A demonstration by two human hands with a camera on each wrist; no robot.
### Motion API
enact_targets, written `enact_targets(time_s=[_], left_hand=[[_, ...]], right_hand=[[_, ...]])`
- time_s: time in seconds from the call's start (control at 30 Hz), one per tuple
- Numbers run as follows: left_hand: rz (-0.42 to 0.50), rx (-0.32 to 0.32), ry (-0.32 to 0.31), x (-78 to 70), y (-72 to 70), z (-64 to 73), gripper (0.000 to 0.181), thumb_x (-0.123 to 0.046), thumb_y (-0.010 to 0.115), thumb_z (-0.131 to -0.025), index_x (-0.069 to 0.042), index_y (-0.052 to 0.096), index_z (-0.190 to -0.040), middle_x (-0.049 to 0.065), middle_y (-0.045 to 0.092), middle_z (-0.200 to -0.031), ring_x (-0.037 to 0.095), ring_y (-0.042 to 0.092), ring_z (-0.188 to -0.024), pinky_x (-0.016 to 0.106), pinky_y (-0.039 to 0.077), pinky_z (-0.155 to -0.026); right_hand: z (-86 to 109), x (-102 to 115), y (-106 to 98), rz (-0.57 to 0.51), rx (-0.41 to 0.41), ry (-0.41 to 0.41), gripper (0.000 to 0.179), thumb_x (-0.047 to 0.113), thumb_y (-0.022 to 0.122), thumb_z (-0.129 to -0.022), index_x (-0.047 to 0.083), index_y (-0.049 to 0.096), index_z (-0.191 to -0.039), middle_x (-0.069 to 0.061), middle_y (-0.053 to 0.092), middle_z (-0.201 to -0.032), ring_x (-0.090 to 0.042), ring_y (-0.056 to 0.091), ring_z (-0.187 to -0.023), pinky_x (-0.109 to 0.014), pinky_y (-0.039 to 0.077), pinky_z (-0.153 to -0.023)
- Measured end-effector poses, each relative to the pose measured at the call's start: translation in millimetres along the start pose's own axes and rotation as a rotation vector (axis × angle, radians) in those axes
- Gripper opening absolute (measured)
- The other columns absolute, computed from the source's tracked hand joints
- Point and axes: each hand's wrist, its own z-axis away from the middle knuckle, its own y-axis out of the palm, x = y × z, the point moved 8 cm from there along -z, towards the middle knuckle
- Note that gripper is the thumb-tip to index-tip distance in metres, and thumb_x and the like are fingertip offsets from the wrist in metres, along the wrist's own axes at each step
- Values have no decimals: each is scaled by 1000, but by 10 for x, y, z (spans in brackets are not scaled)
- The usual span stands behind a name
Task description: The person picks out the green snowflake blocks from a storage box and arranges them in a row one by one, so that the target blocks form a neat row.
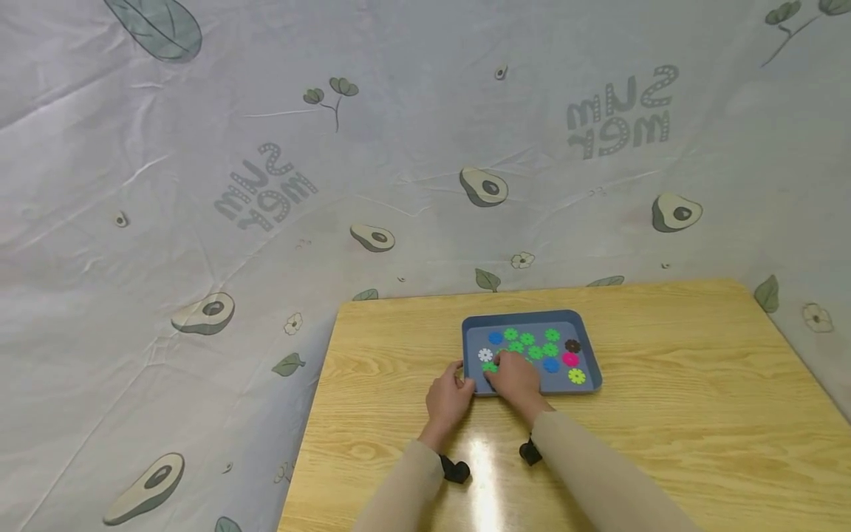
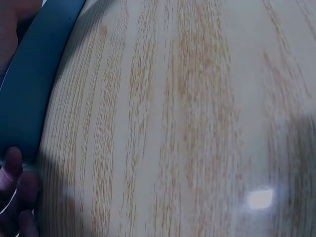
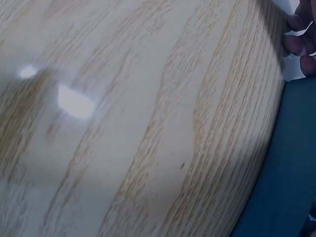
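Left hand (image 1: pixel 448 403) at near left corner of the tray (image 1: pixel 521 316), touching it, fingers loosely bent, thumb and forefinger apart; no grip seen. Tray blue-grey, shallow, rectangular with rounded corners, toward the far side of the table (image 1: pixel 691 384). Inside, at left: white notched disc (image 1: pixel 485 355), a green disc (image 1: pixel 490 366) nearer, a blue disc (image 1: pixel 496 338) farther. Right hand (image 1: pixel 518 375) reaches over the near rim, fingers bent down among the pieces; whether it pinches one, cannot tell. Beyond and right of it, several more green discs, flower-like, flat, some just beside each other; then a second blue disc (image 1: pixel 551 365). Along the right side, far to near: dark brown (image 1: pixel 572 346), pink (image 1: pixel 570 359), yellow (image 1: pixel 576 377). Table yellow-toned wood, wavy grain, glossy; bright reflection between the beige sleeves (image 1: pixel 407 480). Left, far and right: pale creased cloth (image 1: pixel 412 148) printed with avocados, leaves, flowers, grey lettering.
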Motion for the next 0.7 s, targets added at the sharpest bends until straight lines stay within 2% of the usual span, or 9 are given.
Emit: enact_targets(time_s=[0.27, 0.4, 0.5, 0.7], left_hand=[[-6, -2, 11, -10, 15, 13, 50, -25, 64, -89, -13, 67, -138, -14, 52, -58, 5, 44, -47, 29, 34, -49], [-14, -11, 18, -17, 12, 4, 49, -25, 63, -89, -14, 67, -137, -15, 53, -59, 5, 45, -48, 29, 34, -50], [-23, -9, 19, -15, 15, 0, 50, -25, 63, -89, -14, 67, -137, -15, 53, -59, 5, 45, -48, 28, 34, -50], [-27, -16, 21, -7, -18, -16, 49, -24, 64, -88, -13, 68, -136, -14, 52, -58, 5, 44, -48, 29, 34, -49]], right_hand=[[-13, -12, 9, -32, 22, 9, 41, 29, 77, -90, 2, 73, -121, -15, 72, -118, -34, 70, -95, -50, 55, -67], [-16, 6, -8, -34, 16, 6, 42, 28, 77, -90, 2, 70, -122, -18, 67, -121, -35, 67, -98, -53, 54, -72], [-9, 19, -27, -38, 5, 1, 39, 27, 77, -89, 3, 67, -119, -16, 64, -115, -33, 65, -96, -53, 53, -73], [8, 53, -41, -98, -22, -52, 27, 22, 72, -93, 7, 64, -114, -5, 67, -89, -22, 61, -70, -41, 48, -58]])
